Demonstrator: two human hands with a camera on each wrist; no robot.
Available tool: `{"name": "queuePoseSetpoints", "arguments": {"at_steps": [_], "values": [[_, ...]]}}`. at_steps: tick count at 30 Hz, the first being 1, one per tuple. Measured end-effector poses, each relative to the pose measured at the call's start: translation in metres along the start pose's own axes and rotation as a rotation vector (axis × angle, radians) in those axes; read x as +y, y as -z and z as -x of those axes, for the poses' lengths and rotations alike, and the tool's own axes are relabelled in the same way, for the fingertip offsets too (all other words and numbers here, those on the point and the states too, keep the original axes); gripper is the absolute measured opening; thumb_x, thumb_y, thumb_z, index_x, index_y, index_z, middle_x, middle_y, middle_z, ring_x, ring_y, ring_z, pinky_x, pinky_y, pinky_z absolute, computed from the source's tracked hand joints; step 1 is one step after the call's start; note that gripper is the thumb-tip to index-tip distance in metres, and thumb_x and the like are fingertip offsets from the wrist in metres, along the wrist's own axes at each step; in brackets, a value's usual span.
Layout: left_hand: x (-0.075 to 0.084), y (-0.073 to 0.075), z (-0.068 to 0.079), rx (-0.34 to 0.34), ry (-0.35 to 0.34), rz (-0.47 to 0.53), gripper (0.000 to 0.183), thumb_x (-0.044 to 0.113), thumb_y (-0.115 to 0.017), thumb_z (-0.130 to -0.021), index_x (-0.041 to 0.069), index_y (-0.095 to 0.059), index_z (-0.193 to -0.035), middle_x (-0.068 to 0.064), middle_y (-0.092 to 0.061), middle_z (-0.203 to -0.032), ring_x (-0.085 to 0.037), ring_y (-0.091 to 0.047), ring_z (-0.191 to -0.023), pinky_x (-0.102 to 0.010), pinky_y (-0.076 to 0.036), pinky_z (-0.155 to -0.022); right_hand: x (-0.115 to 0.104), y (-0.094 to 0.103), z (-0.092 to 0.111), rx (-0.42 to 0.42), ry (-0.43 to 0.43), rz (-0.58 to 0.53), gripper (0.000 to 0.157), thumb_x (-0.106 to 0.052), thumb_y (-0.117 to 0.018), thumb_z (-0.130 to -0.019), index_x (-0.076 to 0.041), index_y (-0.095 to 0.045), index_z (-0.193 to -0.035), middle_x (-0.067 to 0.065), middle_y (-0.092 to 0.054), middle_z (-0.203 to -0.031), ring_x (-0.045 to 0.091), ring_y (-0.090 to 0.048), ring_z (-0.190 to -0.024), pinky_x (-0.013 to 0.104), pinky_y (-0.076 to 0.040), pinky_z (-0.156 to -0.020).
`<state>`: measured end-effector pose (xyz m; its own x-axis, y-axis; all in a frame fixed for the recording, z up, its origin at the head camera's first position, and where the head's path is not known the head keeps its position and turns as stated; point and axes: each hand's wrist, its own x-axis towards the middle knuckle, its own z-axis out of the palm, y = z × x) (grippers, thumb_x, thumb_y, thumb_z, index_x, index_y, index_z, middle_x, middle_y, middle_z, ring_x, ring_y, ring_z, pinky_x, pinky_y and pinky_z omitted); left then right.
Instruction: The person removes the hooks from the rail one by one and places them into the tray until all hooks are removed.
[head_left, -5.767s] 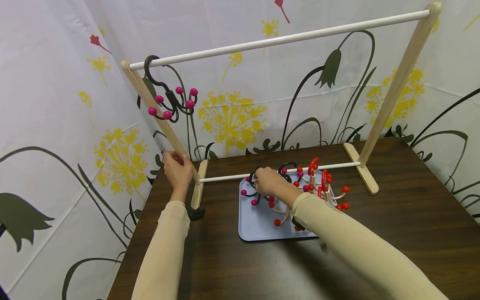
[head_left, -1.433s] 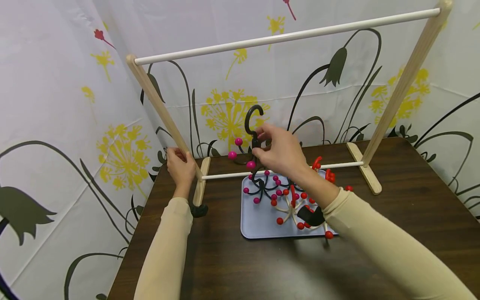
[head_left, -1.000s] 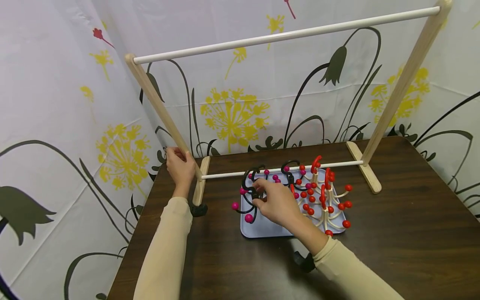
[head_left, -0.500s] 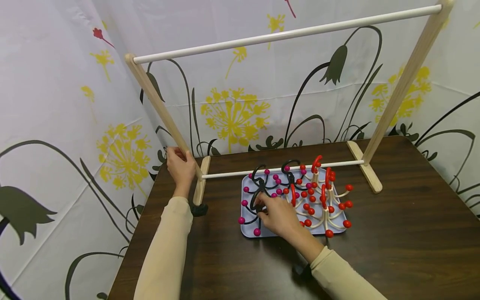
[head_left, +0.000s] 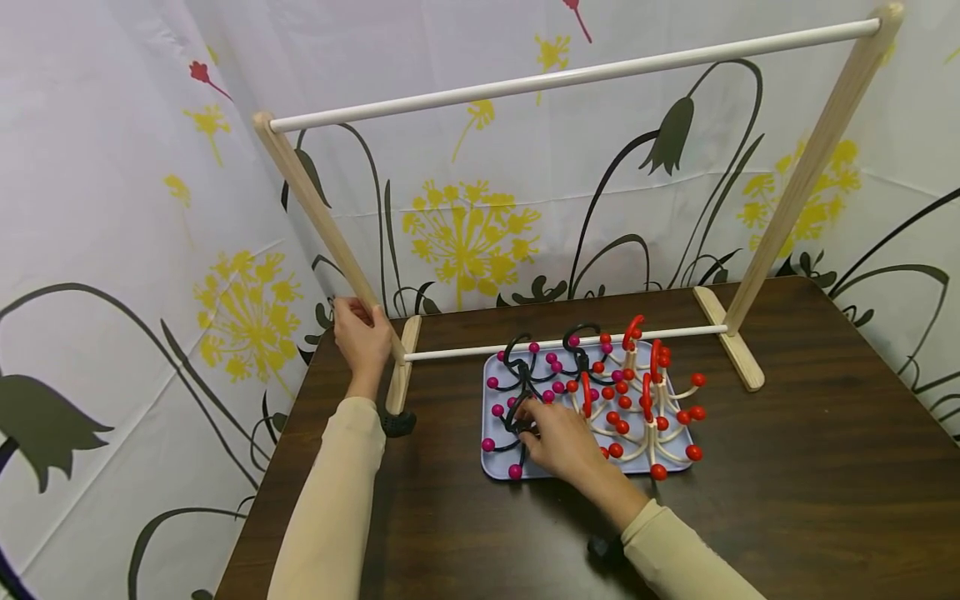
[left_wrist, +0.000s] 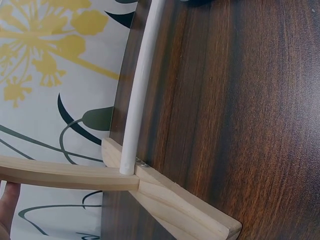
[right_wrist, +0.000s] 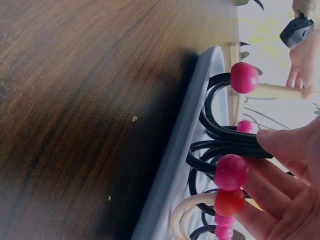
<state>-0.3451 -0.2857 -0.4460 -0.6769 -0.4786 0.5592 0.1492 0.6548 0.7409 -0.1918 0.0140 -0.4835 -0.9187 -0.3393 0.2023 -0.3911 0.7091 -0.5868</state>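
Observation:
My right hand point(head_left: 564, 443) pinches the stem of a black hook hanger point(right_wrist: 235, 141) with curved arms tipped in pink balls. It sits at the front left of a pale blue tray point(head_left: 492, 468), several balls close to the rim. Behind it on the tray stand two similar black hangers point(head_left: 522, 369). Cream hangers point(head_left: 651, 433) with red hooks and red balls fill the tray's right side. My left hand point(head_left: 363, 343) grips the left wooden post point(head_left: 324, 223) of a rack, low down; only a finger of it shows at the post's edge in the left wrist view.
The rack's white top bar point(head_left: 570, 77) spans above the tray. Its lower bar point(head_left: 450, 353) runs along the tray's back, between wooden feet point(head_left: 729, 340). A dark wood table point(head_left: 810, 467) carries everything, and a flower-patterned curtain point(head_left: 465, 142) hangs behind.
The black hanger on the top bar's left end is gone from there. My right hand has brought a black hanger down onto the tray's front left. My left hand has stayed on the post.

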Motion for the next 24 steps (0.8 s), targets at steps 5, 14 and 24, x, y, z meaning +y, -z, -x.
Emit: {"name": "queuePoseSetpoints", "arguments": {"at_steps": [5,14,24], "values": [[0.001,0.001,-0.001,0.004,-0.003,-0.001,0.025,0.014,-0.065,-0.088,0.0,-0.052,-0.104,-0.016,-0.056,-0.096,-0.032,-0.057,-0.085,-0.047,-0.044,-0.078,-0.004,0.005,0.002,-0.017,-0.013,0.015,0.032,-0.015,-0.077,-0.083,-0.01,-0.069,-0.113,0.006,-0.072,-0.1,0.023,-0.067,-0.086,0.042,-0.052,-0.073],[-0.001,0.004,-0.002,0.015,-0.016,0.003,0.025,0.012,-0.065,-0.088,-0.001,-0.052,-0.105,-0.017,-0.055,-0.095,-0.033,-0.056,-0.083,-0.047,-0.043,-0.076,-0.023,0.033,0.017,-0.131,-0.051,0.055,0.047,-0.021,-0.078,-0.083,0.0,-0.065,-0.124,0.01,-0.071,-0.092,0.019,-0.062,-0.074,0.04,-0.052,-0.069],[-0.008,0.01,-0.005,-0.027,-0.052,0.029,0.024,0.006,-0.066,-0.087,-0.003,-0.052,-0.104,-0.018,-0.057,-0.095,-0.033,-0.058,-0.084,-0.042,-0.045,-0.077,-0.029,0.105,0.047,-0.255,-0.131,-0.154,0.037,-0.025,-0.075,-0.087,-0.006,-0.071,-0.118,0.007,-0.072,-0.11,0.015,-0.07,-0.091,0.034,-0.055,-0.078]]}}
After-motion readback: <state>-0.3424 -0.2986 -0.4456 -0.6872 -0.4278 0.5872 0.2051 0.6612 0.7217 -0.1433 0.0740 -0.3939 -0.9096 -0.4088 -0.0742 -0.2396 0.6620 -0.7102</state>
